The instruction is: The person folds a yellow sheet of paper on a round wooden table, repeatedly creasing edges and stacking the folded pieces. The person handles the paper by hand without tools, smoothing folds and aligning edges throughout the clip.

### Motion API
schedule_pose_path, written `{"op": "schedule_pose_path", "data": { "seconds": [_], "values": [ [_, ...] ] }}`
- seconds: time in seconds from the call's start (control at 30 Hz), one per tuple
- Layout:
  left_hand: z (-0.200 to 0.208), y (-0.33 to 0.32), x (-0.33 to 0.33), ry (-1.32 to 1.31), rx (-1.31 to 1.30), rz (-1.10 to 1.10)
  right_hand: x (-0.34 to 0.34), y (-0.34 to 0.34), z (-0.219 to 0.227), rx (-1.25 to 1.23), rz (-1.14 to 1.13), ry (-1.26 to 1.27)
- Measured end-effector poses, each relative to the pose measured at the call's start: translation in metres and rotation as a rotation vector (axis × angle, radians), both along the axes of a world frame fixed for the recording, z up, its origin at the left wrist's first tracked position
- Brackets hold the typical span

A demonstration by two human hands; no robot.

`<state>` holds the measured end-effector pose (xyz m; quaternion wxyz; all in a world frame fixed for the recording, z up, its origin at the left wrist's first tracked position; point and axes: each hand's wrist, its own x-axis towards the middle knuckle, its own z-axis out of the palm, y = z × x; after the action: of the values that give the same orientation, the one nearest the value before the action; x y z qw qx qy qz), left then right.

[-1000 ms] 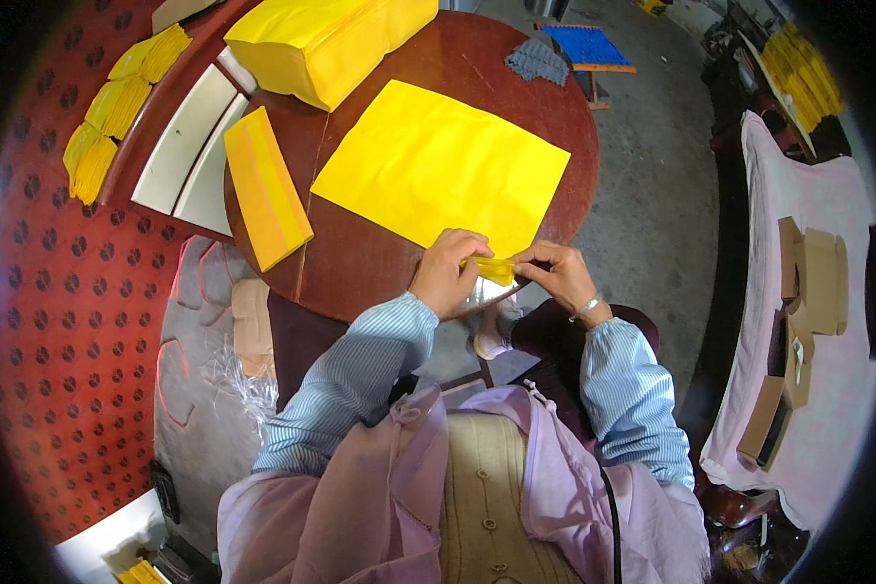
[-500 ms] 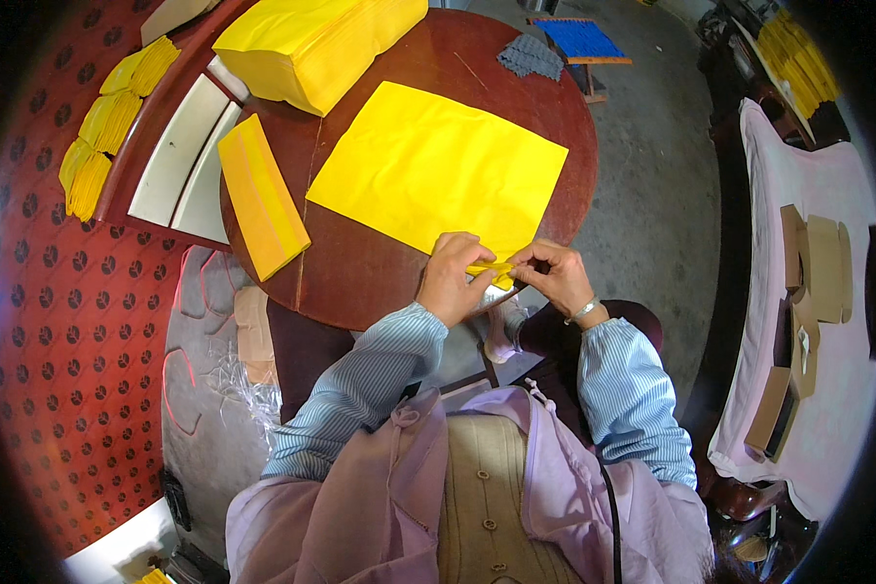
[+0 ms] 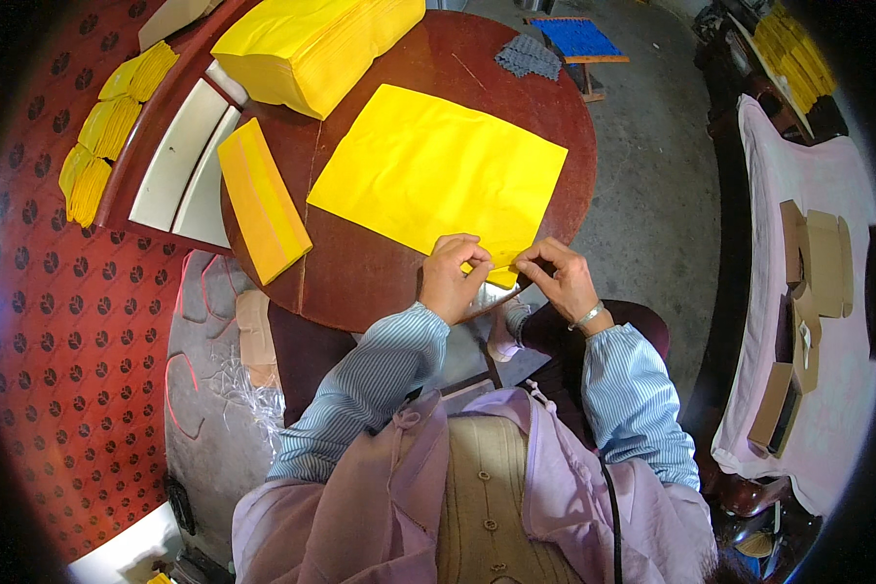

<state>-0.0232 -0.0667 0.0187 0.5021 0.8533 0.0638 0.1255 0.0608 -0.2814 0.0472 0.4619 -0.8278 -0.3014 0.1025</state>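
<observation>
- The round, red-brown table stood before the person.
- At its far left edge rose a thick stack of yellow material.
- The flat yellow sheet lay across the table's middle, its lower part reaching the near edge.
- A long folded yellow bundle lay along the left edge, apart from the sheet.
- The left hand was at the near edge, thumb and forefinger almost meeting; any grip could not be told.
- The right hand faced it, thumb and forefinger nearly closed at a small yellow fold; whether they pinched it could not be told.
- A grey cloth lay by the far right edge.
</observation>
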Motion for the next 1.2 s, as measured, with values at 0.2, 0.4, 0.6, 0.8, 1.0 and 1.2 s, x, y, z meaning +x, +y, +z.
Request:
{"op": "schedule_pose_path", "data": {
  "seconds": [0.2,0.4,0.6,0.8,1.0,1.2],
  "values": [
    [0.004,0.000,0.001,0.047,-0.039,0.027,0.002,0.004,0.005,-0.002,-0.034,-0.018],
    [0.007,-0.002,0.000,0.107,-0.095,0.030,0.015,0.013,0.003,-0.004,-0.065,-0.019],
    [0.005,0.003,0.000,0.086,-0.039,-0.011,0.024,0.013,-0.007,-0.065,0.032,-0.118],
    [0.010,0.010,0.000,0.163,-0.175,-0.065,0.025,0.015,-0.009,-0.005,0.008,-0.111],
    [0.012,0.006,0.001,0.187,-0.151,0.005,0.024,0.016,-0.007,-0.003,-0.016,-0.094],
    [0.013,0.005,0.000,0.174,-0.153,0.010,0.027,0.014,-0.004,-0.010,0.043,-0.114]
  ]
}}
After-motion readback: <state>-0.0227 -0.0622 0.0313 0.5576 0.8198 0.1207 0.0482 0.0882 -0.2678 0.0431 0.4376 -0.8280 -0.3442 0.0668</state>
